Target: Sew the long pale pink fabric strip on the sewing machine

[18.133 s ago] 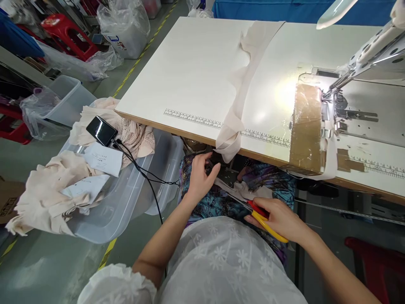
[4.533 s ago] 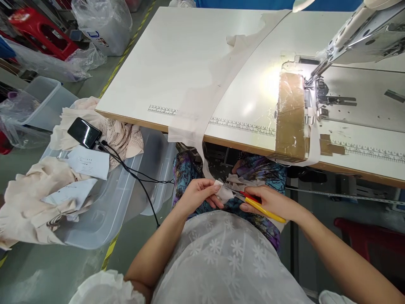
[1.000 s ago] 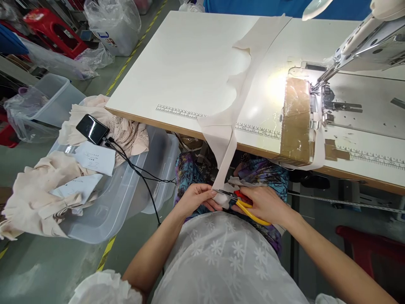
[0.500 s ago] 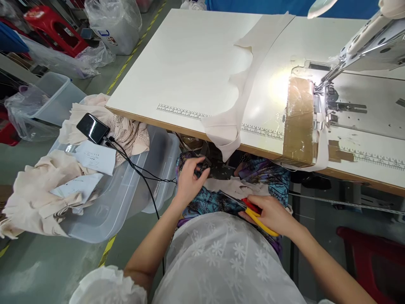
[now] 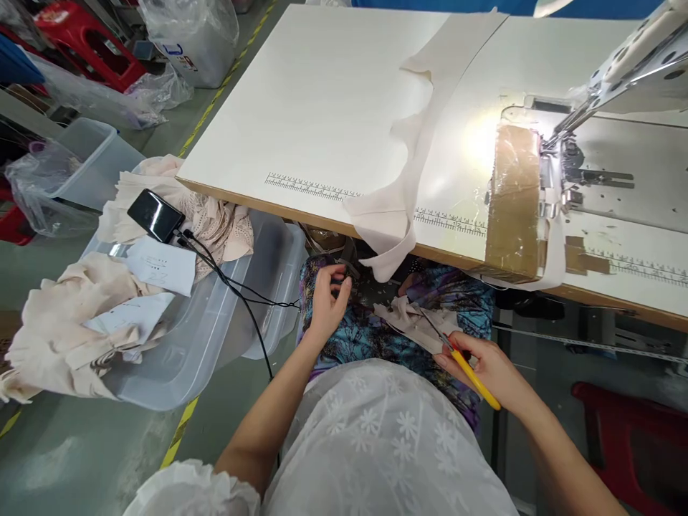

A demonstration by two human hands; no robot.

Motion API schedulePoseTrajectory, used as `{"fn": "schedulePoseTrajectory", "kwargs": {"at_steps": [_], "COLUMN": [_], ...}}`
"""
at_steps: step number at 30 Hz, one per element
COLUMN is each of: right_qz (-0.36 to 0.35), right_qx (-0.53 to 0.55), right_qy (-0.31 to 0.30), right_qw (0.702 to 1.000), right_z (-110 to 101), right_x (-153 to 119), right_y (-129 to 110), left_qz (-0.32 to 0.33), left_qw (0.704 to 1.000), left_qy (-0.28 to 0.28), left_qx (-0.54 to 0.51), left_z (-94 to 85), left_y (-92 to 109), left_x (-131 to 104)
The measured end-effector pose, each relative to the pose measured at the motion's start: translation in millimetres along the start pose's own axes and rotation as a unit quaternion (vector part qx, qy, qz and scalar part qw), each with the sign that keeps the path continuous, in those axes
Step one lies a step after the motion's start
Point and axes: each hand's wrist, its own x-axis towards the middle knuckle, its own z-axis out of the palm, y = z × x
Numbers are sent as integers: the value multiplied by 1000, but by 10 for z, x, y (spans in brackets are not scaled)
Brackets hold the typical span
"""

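Note:
My right hand (image 5: 486,369) is closed around the handles of a pair of scissors (image 5: 473,376), yellow and red with dark metal blades. The blades point up and to the left, over a crumpled piece of beige fabric (image 5: 413,321) lying on my lap. My left hand (image 5: 329,302) hovers above the patterned cloth (image 5: 357,340) over my left leg, its fingers loosely curled and the thumb apart from the index finger. I see nothing between them. Another pale fabric strip (image 5: 395,218) lies across the table and hangs over its front edge, above my lap.
A sewing machine (image 5: 570,154) stands at the right of the white table (image 5: 301,93), with a brown taped block (image 5: 513,201) beside it. At the left, a clear plastic bin (image 5: 183,358) holds beige garments (image 5: 69,322), paper slips and a black phone-like device (image 5: 155,215) with cables (image 5: 236,294).
The scissors have moved right and turned, their tips now pointing more steeply upward. The beige piece on my lap is bunched and shifted right. My left hand stays nearly in place.

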Motion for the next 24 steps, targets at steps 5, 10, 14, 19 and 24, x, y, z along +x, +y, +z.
{"fn": "schedulePoseTrajectory", "kwargs": {"at_steps": [5,10,14,19,24], "right_qz": [-7,-8,13,36,11], "right_qx": [-5,6,28,31,29], "right_qy": [-3,10,21,31,-1], "right_qw": [1000,1000,999,998,1000], "right_z": [28,60,55,47,82], "right_x": [9,-57,-132,-111,37], "right_y": [-46,-23,47,74,-56], "left_qz": [153,76,-160,-230,-219], "left_qw": [981,994,986,972,966], "left_qy": [-16,-55,-31,-10,-134], "left_qx": [114,50,23,39,-34], "left_z": [189,356,-27,-676,-532], "left_y": [317,322,-72,-377,94], "left_x": [261,227,-17,-310,-449]}}
